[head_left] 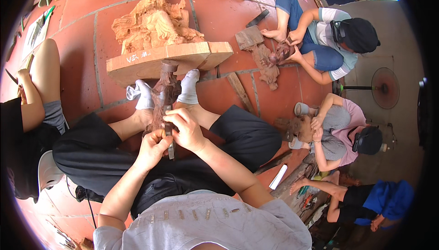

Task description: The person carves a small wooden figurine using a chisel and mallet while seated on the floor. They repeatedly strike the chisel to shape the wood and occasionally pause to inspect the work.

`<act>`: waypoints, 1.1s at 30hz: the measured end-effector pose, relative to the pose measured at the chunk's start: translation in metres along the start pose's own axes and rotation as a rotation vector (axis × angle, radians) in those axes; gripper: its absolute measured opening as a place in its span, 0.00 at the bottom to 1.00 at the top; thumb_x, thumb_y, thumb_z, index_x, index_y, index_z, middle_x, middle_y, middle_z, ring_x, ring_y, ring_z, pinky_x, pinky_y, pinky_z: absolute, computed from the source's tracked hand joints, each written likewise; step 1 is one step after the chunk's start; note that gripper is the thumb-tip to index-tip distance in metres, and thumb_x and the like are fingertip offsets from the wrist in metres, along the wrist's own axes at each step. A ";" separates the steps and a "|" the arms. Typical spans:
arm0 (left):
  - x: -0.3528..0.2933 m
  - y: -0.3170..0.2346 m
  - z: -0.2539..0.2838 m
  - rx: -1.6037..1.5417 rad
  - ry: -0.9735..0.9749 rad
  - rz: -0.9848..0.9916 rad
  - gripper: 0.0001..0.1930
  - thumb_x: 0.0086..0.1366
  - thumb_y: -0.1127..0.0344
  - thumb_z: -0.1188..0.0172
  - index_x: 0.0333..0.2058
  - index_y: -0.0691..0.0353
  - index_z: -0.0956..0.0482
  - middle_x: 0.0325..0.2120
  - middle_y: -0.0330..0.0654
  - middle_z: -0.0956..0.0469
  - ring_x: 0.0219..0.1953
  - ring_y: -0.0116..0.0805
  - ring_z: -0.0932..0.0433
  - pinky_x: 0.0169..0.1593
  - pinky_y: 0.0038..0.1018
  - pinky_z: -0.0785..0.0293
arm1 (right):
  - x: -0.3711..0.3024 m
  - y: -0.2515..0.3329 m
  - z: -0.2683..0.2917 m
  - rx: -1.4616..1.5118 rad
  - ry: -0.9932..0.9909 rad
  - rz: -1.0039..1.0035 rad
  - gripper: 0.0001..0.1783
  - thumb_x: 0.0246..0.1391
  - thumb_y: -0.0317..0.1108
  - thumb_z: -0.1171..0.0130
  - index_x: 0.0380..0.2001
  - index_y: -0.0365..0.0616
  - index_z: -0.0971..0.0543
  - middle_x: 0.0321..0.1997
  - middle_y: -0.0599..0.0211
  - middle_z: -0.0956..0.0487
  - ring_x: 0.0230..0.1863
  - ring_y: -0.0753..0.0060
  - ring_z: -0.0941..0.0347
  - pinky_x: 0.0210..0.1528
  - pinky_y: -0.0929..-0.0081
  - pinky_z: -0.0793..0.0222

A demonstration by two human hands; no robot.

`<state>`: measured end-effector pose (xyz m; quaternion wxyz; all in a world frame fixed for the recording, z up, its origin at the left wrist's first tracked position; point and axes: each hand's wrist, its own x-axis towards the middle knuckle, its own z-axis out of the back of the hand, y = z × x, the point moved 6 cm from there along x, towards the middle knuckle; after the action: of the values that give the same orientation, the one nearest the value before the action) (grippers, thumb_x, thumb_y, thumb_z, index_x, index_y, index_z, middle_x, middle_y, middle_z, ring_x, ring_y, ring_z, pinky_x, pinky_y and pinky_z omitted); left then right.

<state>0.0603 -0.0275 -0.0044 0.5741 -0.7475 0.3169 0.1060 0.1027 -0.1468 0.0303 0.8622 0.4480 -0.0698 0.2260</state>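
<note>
Between my feet stands a dark brown wood carving (161,95), its upper end close to the edge of a thick wooden base (169,58). My right hand (186,130) is closed on a narrow, flat dark bar-like tool (171,152), which lies against the near part of the carving. My left hand (154,148) pinches the same tool lower down, its fingers close to the right hand's. The tool's exact kind and its working end are hard to make out behind my fingers.
A large pale wood figure carving (157,23) rises from the base ahead. At right, one person handles a dark carving (281,53), another a brown one (302,129). Someone sits close at left (27,112). A wood strip (242,92) lies on the red tiles.
</note>
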 end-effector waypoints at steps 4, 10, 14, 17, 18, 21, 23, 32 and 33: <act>0.007 0.002 0.005 -0.041 -0.029 0.005 0.09 0.63 0.62 0.44 0.25 0.58 0.27 0.16 0.29 0.30 0.15 0.15 0.36 0.20 0.14 0.41 | 0.006 0.002 0.000 -0.048 -0.050 -0.002 0.22 0.32 0.15 0.43 0.36 0.41 0.26 0.41 0.57 0.26 0.43 0.53 0.27 0.45 0.63 0.28; 0.000 0.001 0.006 0.037 -0.032 -0.046 0.10 0.63 0.64 0.45 0.24 0.60 0.28 0.16 0.28 0.31 0.17 0.15 0.37 0.21 0.16 0.41 | 0.001 0.007 0.001 0.000 -0.026 -0.008 0.22 0.31 0.16 0.41 0.36 0.40 0.26 0.41 0.57 0.26 0.43 0.52 0.27 0.45 0.62 0.29; 0.006 0.001 0.008 -0.067 -0.032 0.017 0.11 0.63 0.64 0.45 0.23 0.60 0.28 0.16 0.28 0.32 0.17 0.16 0.37 0.21 0.17 0.41 | 0.007 0.006 0.000 -0.063 -0.060 -0.005 0.23 0.30 0.16 0.42 0.37 0.41 0.27 0.41 0.58 0.27 0.43 0.53 0.28 0.45 0.61 0.29; 0.000 0.020 0.012 -0.001 -0.031 0.023 0.10 0.63 0.61 0.45 0.25 0.58 0.28 0.17 0.30 0.29 0.16 0.16 0.35 0.21 0.15 0.40 | -0.005 0.009 -0.006 -0.034 0.004 0.005 0.23 0.30 0.16 0.43 0.37 0.41 0.27 0.41 0.57 0.28 0.43 0.52 0.28 0.46 0.61 0.29; -0.001 0.018 0.011 -0.017 -0.005 0.021 0.10 0.63 0.61 0.44 0.26 0.58 0.27 0.17 0.30 0.29 0.16 0.16 0.35 0.21 0.15 0.40 | -0.004 0.008 -0.006 -0.030 0.017 -0.004 0.23 0.30 0.16 0.43 0.37 0.41 0.27 0.40 0.57 0.27 0.43 0.52 0.28 0.46 0.61 0.29; -0.003 0.004 0.010 -0.044 0.021 -0.023 0.10 0.64 0.59 0.44 0.27 0.59 0.26 0.18 0.30 0.29 0.17 0.16 0.35 0.21 0.15 0.40 | 0.006 0.012 0.000 0.008 0.029 -0.024 0.22 0.30 0.16 0.43 0.35 0.41 0.26 0.39 0.56 0.26 0.43 0.52 0.28 0.45 0.61 0.30; 0.004 -0.003 0.009 0.024 0.000 -0.067 0.10 0.65 0.60 0.45 0.28 0.59 0.26 0.17 0.28 0.30 0.17 0.15 0.36 0.21 0.15 0.41 | 0.014 0.012 0.004 -0.036 -0.047 0.009 0.23 0.29 0.15 0.43 0.36 0.41 0.25 0.40 0.55 0.26 0.43 0.51 0.28 0.44 0.60 0.30; 0.002 -0.002 0.009 -0.016 0.026 -0.123 0.10 0.64 0.61 0.45 0.27 0.58 0.27 0.17 0.27 0.31 0.18 0.15 0.36 0.22 0.16 0.40 | 0.007 0.009 -0.001 -0.053 -0.005 -0.025 0.24 0.31 0.17 0.40 0.39 0.41 0.24 0.41 0.57 0.26 0.43 0.53 0.27 0.47 0.62 0.29; 0.002 -0.011 0.008 -0.016 0.014 -0.130 0.10 0.64 0.61 0.45 0.27 0.58 0.27 0.17 0.27 0.32 0.18 0.15 0.37 0.22 0.16 0.40 | 0.010 0.009 -0.001 -0.066 -0.027 -0.016 0.24 0.30 0.17 0.40 0.39 0.41 0.24 0.41 0.58 0.25 0.44 0.53 0.27 0.48 0.62 0.29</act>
<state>0.0695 -0.0188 0.0005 0.5716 -0.7718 0.2707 0.0658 0.1077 -0.1387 0.0398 0.8772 0.4229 -0.0852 0.2108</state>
